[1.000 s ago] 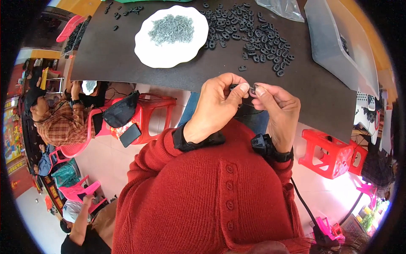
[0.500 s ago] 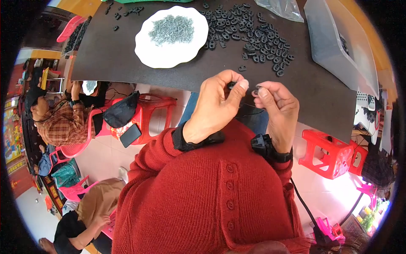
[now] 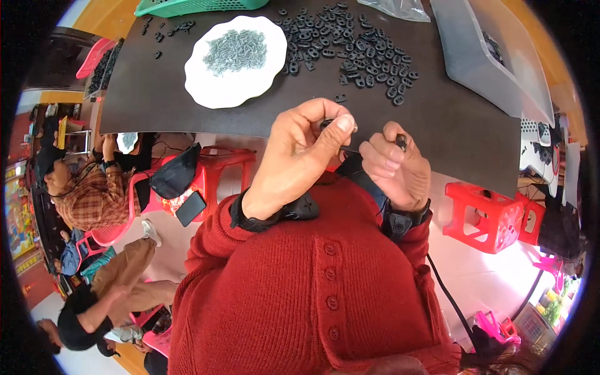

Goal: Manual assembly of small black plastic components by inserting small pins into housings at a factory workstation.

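My left hand [image 3: 299, 161] is raised just before the table's front edge, its thumb and fingers closed on a small black plastic piece [image 3: 325, 124]; the fingers cover most of it. Close by on the right, my right hand [image 3: 399, 165] has turned knuckles inward and pinches another small dark piece [image 3: 400, 142] between thumb and forefinger. Beyond them, many black oval two-hole cord lock pieces [image 3: 375, 59] lie heaped on the dark table [image 3: 156, 94]. A scalloped white plate [image 3: 209, 92] to the left bears a mound of small metal springs [image 3: 237, 53].
A green basket [image 3: 206, 7] stands at the far edge, with a plastic bag [image 3: 397, 9] to its right. A translucent bin [image 3: 475, 75] occupies the table's right side. Red stools [image 3: 478, 215] stand below. A co-worker in a checked shirt [image 3: 94, 184] sits at left.
My right hand has rolled over, bringing its knuckles toward my left hand. My left hand keeps its grip on the black piece. The whole view has shifted slightly.
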### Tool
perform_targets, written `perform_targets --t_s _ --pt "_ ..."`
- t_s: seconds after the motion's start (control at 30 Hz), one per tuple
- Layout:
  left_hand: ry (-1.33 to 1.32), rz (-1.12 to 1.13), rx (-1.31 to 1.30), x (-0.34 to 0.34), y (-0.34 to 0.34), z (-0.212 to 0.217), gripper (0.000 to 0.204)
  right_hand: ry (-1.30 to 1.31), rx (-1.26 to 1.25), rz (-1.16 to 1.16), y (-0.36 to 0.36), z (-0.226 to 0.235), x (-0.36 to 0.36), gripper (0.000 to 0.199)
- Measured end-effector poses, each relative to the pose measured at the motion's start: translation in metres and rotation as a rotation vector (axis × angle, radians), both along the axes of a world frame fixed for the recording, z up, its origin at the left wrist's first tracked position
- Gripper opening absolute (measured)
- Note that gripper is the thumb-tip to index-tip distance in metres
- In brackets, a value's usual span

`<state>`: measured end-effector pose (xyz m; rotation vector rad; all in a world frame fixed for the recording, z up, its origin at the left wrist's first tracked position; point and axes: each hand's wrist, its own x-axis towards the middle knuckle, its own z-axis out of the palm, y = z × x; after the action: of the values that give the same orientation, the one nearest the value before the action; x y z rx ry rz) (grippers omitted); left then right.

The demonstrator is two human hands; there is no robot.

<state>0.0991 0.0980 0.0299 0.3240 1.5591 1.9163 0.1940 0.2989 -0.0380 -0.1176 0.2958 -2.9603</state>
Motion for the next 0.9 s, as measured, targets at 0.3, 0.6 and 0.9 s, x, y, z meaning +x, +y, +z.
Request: perform_targets --t_s 0.3,0.6,0.9 --pt "-0.003 -0.023 -0.04 0.006 0.008 0.005 0.028 -0.09 -0.015 -0.062 0.0 0.0 0.01 0.037" --pt "-0.068 -0.007 0.007 0.006 0.005 -0.004 0.026 -0.163 0.498 -0.229 0.003 0.019 0.015 0.036" --pt "-0.098 -0.022 -0.034 0.005 0.006 -0.012 0.024 -0.421 0.99 -0.355 -0.014 0.05 0.01 0.025"
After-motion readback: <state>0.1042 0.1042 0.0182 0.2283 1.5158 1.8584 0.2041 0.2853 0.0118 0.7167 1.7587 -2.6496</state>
